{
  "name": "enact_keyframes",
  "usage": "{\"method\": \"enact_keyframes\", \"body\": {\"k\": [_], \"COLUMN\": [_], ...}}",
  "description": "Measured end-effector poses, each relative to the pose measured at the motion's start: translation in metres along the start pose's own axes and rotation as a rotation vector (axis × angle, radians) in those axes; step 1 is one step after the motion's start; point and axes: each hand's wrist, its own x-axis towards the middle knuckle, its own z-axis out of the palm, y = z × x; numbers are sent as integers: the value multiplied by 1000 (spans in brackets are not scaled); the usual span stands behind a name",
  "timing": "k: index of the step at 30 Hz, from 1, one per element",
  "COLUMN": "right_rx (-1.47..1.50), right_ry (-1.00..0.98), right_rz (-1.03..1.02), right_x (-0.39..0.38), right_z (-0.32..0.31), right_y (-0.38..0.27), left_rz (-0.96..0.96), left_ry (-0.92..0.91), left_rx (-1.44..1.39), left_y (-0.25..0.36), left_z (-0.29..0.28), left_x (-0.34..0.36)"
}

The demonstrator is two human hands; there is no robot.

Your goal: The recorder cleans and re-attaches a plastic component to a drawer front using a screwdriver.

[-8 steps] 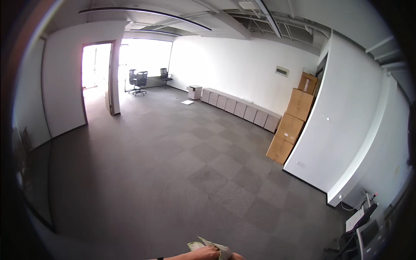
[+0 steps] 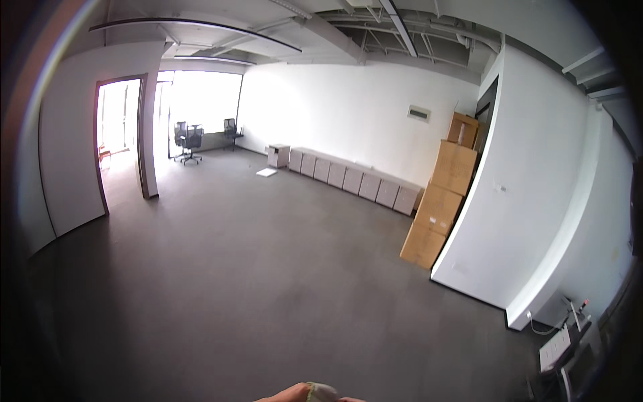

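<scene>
At the very bottom edge, my left hand (image 2: 289, 393) is closed on a crumpled, pale green and white sheet-like thing (image 2: 323, 391), which could be a wrapper or a piece of paper. Only a sliver of my right hand (image 2: 352, 400) shows, close against the other side of it. The fingers of that hand are cut off by the frame, and the lower part of the pale thing is out of sight too.
Grey carpet (image 2: 248, 281) spreads ahead. Stacked cardboard boxes (image 2: 445, 194) lean by the right wall, beside a row of low cabinets (image 2: 345, 177). Office chairs (image 2: 192, 136) stand near the far window, a doorway (image 2: 120, 141) opens at left, and dark furniture (image 2: 566, 352) is at lower right.
The view has turned to the right and tilted up a little, so the room sits further left and lower. My hands and the pale thing have dropped further out of the bottom edge.
</scene>
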Motion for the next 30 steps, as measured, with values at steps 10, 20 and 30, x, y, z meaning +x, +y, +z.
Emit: {"method": "enact_keyframes", "body": {"k": [10, 20, 30], "right_rx": [-190, -490, -93], "right_ry": [-110, 29, 120], "right_rz": [-443, -460, -239], "right_x": [303, 584, 856], "right_z": [-113, -193, -309], "right_y": [-101, -177, -210], "left_rz": [-549, -258, -136], "left_ry": [348, 427, 216], "left_rx": [-400, -259, 200], "left_y": [-128, -292, -384], "left_z": [-193, -394, -622], "left_x": [132, 297, 525]}}
